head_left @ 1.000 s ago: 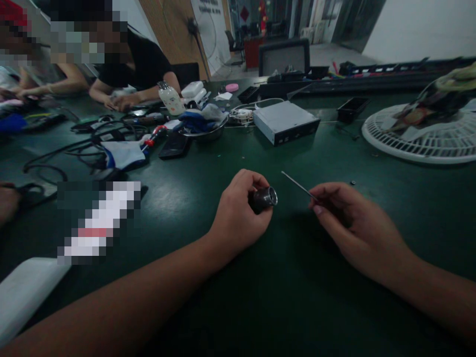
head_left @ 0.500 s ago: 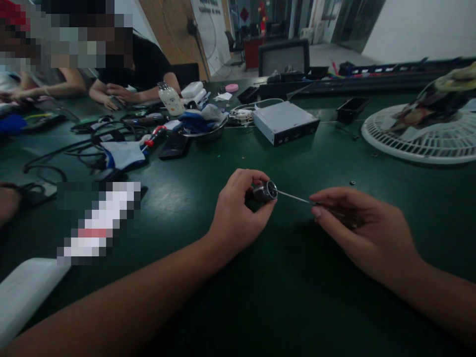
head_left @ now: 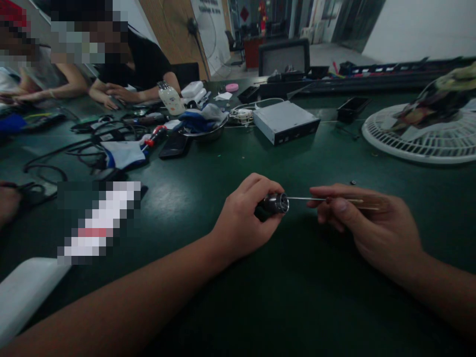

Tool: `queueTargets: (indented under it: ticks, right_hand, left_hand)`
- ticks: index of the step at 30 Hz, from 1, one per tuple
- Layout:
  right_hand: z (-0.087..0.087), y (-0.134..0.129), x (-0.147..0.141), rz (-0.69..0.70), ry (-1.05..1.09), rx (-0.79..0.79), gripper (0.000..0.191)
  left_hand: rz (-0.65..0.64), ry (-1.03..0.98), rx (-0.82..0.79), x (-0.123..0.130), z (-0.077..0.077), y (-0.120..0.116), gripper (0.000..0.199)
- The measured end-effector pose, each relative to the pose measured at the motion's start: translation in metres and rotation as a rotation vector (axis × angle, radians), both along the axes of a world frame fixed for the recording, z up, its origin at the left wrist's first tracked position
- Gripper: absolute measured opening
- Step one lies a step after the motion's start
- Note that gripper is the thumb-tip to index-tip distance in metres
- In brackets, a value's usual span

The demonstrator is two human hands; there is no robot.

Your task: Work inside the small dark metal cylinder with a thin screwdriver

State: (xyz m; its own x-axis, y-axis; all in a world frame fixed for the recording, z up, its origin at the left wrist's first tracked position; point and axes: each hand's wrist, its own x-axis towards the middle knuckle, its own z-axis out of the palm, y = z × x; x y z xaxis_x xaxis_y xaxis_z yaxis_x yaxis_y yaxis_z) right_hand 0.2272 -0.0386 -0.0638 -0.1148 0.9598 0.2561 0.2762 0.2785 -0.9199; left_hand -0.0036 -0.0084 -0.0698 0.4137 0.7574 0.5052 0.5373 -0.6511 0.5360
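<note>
My left hand [head_left: 247,218] is closed around a small dark cylindrical part [head_left: 277,203], its silver-rimmed end turned to the right. Dark details show inside that rim, too small to make out. In my right hand [head_left: 375,223] lies a slim screwdriver [head_left: 308,199], its thin metal shaft pointing left. The shaft's tip meets the rimmed end; whether it is inside cannot be told. Fingers and thumb cover most of the screwdriver's handle. A tiny dark ring-like piece [head_left: 353,182] rests on the green table [head_left: 230,163] beyond my right hand.
Ahead sits a silver box-shaped drive [head_left: 284,121]. A white fan grille [head_left: 412,144] lies at right, with a small black tray [head_left: 349,109] beside it. Cables [head_left: 80,146], a phone [head_left: 174,147] and a bowl with cloth [head_left: 208,130] fill the left. Other people sit at far left.
My left hand and the cylindrical part have shifted slightly right and down. The screwdriver now lies nearly level, and my right thumb has moved right along it.
</note>
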Motion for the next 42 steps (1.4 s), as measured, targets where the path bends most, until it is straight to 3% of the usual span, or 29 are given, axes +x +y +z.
queueTargets:
  ticks: [4,14,22,31,38,42]
  right_hand:
    - [-0.0004,0.0002,0.0004,0.078,0.015,-0.013,0.029]
    - [0.0023,-0.0023,-0.0027,-0.02,-0.09,0.054,0.025]
    - [0.0026,-0.0034,0.0014,0.07,-0.082,0.091,0.024]
    - [0.0015,-0.0042,-0.0024,-0.068,-0.13,0.095,0.027]
    - [0.0032,-0.0028,0.0011,0.09,-0.121,0.035,0.026]
    - [0.004,-0.0029,-0.001,0.006,-0.142,0.033,0.029]
  left_hand:
    - [0.019,-0.011,0.011,0.0,0.0009,0.0005,0.023]
    - [-0.001,0.001,-0.041,0.0,0.0017,0.0009,0.025]
    - [0.051,-0.004,-0.035,0.0001,0.0015,0.0031,0.024]
    - [0.009,0.031,-0.019,-0.0005,0.0,0.001,0.029]
    - [0.025,0.121,-0.033,0.0001,-0.0002,0.0006,0.028]
    - [0.036,0.131,-0.025,0.0007,0.0003,-0.0016,0.028]
